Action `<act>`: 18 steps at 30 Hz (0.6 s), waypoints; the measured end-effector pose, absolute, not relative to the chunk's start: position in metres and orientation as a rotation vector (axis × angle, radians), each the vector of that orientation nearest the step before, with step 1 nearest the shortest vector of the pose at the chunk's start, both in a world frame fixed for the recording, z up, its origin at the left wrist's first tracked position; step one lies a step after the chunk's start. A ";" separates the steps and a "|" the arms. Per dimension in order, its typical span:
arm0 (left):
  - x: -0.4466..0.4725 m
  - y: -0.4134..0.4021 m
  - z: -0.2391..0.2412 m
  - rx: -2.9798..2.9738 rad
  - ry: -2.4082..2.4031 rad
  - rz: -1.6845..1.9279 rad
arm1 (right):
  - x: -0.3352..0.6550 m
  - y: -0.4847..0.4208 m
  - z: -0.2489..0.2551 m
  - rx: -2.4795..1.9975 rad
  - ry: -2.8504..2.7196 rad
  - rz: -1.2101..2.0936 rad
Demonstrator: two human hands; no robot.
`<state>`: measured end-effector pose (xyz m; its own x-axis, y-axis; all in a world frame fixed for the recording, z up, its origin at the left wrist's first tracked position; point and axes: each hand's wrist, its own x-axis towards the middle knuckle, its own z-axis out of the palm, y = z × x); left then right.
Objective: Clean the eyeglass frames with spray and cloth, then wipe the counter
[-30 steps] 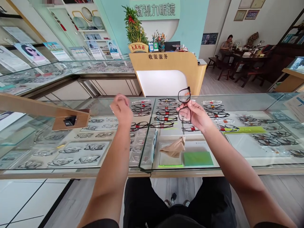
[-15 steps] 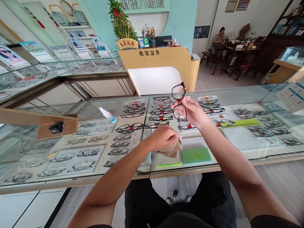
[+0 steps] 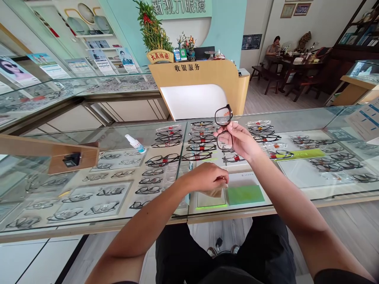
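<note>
Glass counter (image 3: 251,212) runs across the front, its top covering rows of display frames (image 3: 166,159). On its near part the left hand (image 3: 207,178) rests with fingers clenched over a tan cloth (image 3: 215,192), hiding most of it; a green pad (image 3: 245,194) lies just beside it under the glass. Farther in, the right hand (image 3: 241,140) pinches the black glasses (image 3: 223,116) at their middle, held above the counter with one lens over the other. A spray bottle (image 3: 135,143) lies well to the left. Beyond stands a wooden cashier desk (image 3: 204,75) bearing a plant (image 3: 152,29), and a person (image 3: 274,45) sits at a dark table (image 3: 296,65).
</note>
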<state>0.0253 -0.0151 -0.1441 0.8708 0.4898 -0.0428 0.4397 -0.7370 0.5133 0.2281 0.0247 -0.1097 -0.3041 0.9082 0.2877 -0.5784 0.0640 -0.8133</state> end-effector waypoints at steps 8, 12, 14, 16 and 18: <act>0.028 -0.020 -0.144 2.608 0.786 -0.037 | 0.228 0.026 -0.111 -0.418 -1.085 1.570; 0.030 -0.020 -0.147 2.627 0.798 -0.054 | 0.229 0.026 -0.113 -0.413 -1.089 1.571; 0.030 -0.020 -0.150 2.631 0.789 -0.018 | 0.229 0.027 -0.114 -0.410 -1.092 1.567; 0.029 -0.019 -0.152 2.605 0.779 0.054 | 0.228 0.026 -0.114 -0.415 -1.096 1.559; 0.026 -0.016 -0.152 2.526 0.795 0.167 | 0.228 0.026 -0.113 -0.428 -1.098 1.548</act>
<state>0.0258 -0.0156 -0.1517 0.8235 0.5666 -0.0277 0.5077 -0.7142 0.4818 0.2281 0.0256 -0.1128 -0.2997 0.9100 0.2866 -0.5710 0.0696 -0.8180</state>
